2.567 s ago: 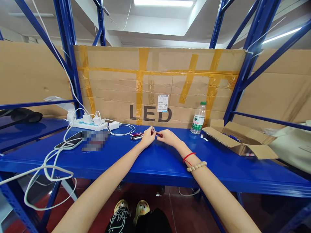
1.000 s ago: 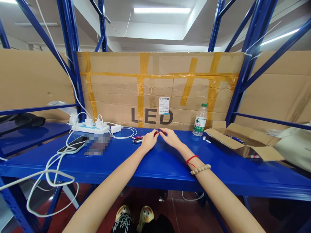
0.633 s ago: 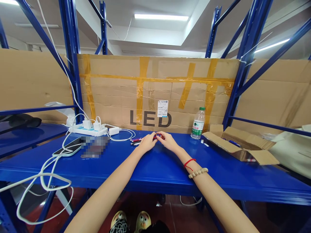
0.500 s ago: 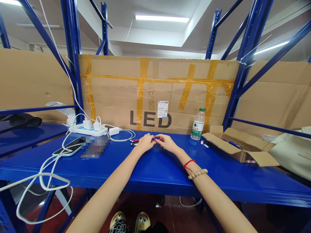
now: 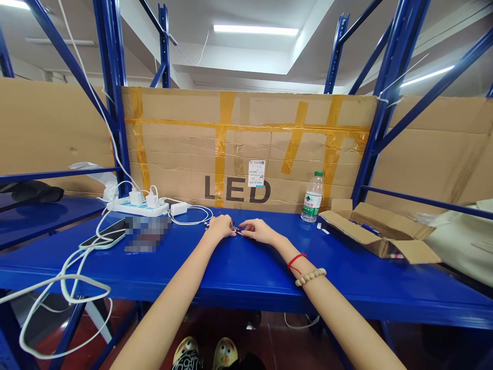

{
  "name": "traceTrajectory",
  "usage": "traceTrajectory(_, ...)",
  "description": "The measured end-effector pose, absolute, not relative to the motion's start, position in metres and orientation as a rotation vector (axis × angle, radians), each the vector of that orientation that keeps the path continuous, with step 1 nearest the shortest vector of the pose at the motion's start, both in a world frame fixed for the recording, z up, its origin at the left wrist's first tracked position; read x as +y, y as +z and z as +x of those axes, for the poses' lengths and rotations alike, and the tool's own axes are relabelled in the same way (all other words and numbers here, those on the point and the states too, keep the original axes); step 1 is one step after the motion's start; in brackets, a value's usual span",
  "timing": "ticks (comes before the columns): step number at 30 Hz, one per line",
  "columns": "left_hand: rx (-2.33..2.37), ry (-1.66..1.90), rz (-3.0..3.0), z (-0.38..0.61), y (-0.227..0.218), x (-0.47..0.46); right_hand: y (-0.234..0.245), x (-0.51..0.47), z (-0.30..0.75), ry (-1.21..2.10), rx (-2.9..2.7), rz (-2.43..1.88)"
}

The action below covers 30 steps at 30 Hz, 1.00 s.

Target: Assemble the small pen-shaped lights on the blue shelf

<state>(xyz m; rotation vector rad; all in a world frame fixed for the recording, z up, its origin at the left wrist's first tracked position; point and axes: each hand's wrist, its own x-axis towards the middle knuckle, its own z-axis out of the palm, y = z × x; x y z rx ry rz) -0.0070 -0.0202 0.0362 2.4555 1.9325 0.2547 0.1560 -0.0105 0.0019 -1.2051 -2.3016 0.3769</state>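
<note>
Just right of the table's middle, my right hand (image 5: 258,230) has its fingers pinched on the end of a slim pen (image 5: 239,233). My left hand (image 5: 221,226) is closed over several pens lying low on the blue table (image 5: 246,262), its fingertips near the same pen end. Small pen ends poke out on the left of that hand; its palm hides the rest. A narrow gap separates the two hands. How many pens are held cannot be made out.
An open cardboard box (image 5: 379,234) with a blue pen inside stands at right, beside a green-capped water bottle (image 5: 311,199). At left are a power strip (image 5: 134,206), a phone (image 5: 103,235) and looping white cables (image 5: 73,277). A cardboard wall (image 5: 181,154) closes the back.
My left hand has shifted left over the pens, covering most of their ends. The right hand has moved slightly down and left, and the gap between the hands is wider.
</note>
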Motion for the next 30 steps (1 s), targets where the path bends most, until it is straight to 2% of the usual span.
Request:
traceTrajectory(9,2.010,0.308,2.299,-0.012,0.042,-0.021,0.003,-0.011,0.155,0.366,-2.290,-1.257)
traceTrajectory(17,1.908,0.264,2.474,-0.020,0.035,-0.008,0.002,-0.010,0.158,0.253,-2.313,-1.283)
traceTrajectory(22,2.228,0.062,2.123,-0.022,0.020,0.000,0.003,-0.011,0.158,0.239,-2.295,-1.300)
traceTrajectory(30,2.193,-0.024,2.124,-0.020,0.006,0.008,0.000,-0.008,0.161,0.197,-2.268,-1.280)
